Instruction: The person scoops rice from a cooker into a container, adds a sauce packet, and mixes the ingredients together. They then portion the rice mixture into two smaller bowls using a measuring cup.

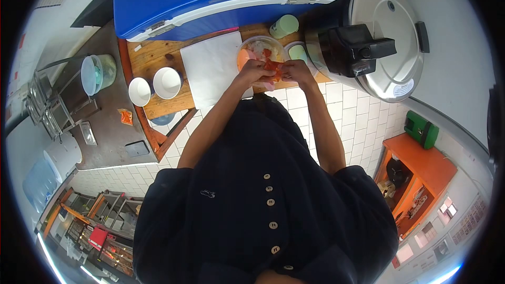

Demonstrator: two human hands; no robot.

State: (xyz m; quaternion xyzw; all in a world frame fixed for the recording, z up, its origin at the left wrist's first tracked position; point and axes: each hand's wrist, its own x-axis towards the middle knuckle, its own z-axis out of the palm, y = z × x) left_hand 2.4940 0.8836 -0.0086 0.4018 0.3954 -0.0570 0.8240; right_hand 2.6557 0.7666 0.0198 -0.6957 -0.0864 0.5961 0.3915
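Observation:
A red plastic packet (pixel 272 67) is stretched between my two hands, just over the near side of a clear round bowl (pixel 254 39). My left hand (pixel 254 73) pinches its left end, and my right hand (pixel 296 72) grips the right end. In the bowl are pale, whitish contents, with something orange (pixel 244 57) at its left side. My fingers cover part of the packet and the bowl's near rim. Something pink, too small to name, shows below my left fingers.
A blue cooler box (pixel 210 16) runs along the back. Right of the bowl stand a pale green cup (pixel 284 26) and a large steel pot with lid (pixel 392 42). On the left are white paper (pixel 210 66), two white tubs (pixel 168 83) and another orange-red packet (pixel 125 117).

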